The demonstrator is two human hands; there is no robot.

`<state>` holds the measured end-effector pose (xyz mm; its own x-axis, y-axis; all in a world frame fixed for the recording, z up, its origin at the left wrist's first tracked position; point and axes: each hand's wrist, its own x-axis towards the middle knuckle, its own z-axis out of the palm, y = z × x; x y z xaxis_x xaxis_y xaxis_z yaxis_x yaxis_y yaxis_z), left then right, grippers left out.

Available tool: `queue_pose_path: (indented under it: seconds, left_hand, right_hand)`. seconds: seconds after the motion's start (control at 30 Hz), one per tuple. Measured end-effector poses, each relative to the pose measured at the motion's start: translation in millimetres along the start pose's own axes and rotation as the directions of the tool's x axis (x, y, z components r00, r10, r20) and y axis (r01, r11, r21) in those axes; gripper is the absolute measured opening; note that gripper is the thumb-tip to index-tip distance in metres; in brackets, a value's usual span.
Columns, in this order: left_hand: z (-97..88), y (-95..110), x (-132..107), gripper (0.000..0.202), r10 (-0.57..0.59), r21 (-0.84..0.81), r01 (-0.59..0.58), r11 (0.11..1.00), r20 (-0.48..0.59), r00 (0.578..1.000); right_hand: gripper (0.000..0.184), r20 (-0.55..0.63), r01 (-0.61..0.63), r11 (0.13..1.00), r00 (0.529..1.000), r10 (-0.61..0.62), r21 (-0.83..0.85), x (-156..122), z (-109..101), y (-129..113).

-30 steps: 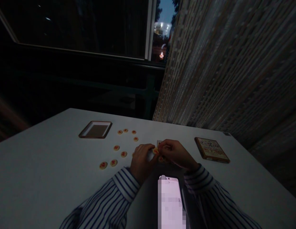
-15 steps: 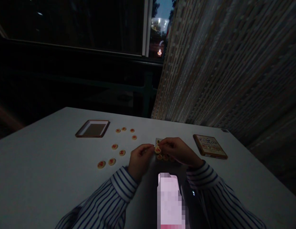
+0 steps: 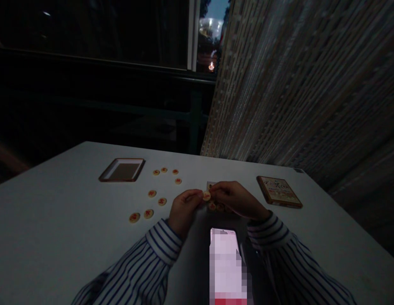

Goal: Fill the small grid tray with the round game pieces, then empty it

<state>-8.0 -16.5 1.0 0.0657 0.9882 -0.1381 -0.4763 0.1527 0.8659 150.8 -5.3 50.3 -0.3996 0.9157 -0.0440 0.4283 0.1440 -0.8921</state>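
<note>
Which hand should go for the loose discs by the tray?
Likely the left hand: it sits on the same side as the loose red-marked discs and the tray, while the right hand is farther away.

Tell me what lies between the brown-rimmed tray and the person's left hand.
Between the brown-rimmed tray and the left hand, the head view shows scattered round cream game pieces with red markings.
</note>
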Motion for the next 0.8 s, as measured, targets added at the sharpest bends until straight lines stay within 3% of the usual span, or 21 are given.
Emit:
queue_pose_path:
  seconds: [0.3, 0.5, 0.8]
  left_hand:
    - [-0.7, -0.2, 3.1, 0.029, -0.024, -0.137, 0.02, 0.99, -0.029, 0.999]
    - [0.4, 0.0, 0.2, 0.035, -0.051, -0.158, 0.051, 0.986, 0.005, 0.999]
    - [1.1, -0.1, -0.8, 0.031, -0.041, -0.151, 0.049, 0.987, 0.057, 0.998]
  right_hand:
    - [0.023, -0.05, 0.035, 0.998, 0.998, -0.038, -0.05, 1.2, 4.2, -1.6]
    - [0.022, -0.099, 0.083, 0.989, 0.99, -0.096, -0.124, 1.9, 5.5, -0.3]
    - [0.022, -0.123, 0.102, 0.991, 0.986, -0.112, -0.084, 3.9, 6.3, 1.8]
